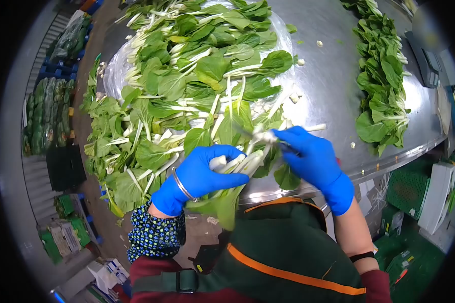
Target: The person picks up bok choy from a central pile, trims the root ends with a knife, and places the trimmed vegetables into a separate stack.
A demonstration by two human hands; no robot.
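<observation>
My left hand [199,171], in a blue glove, is wrapped round a small bunch of bok choy [245,165]. Its white stems point up and to the right, while a leaf hangs below the hand. In my right hand [311,160], also gloved in blue, is a knife [289,148] with a dark handle; its blade is blurred. A white bok choy base [264,136] sits right at the right fingertips, close to the held stems. Just beyond both hands spreads a big heap of loose bok choy [187,81].
The heap covers much of a metal table [328,86], with clear plastic [283,35] beneath it. A long row of bok choy [384,81] lies along the right side, beside a grey device [423,59]. Trimmed white ends [294,97] are scattered about. Green crates [401,189] stand lower right.
</observation>
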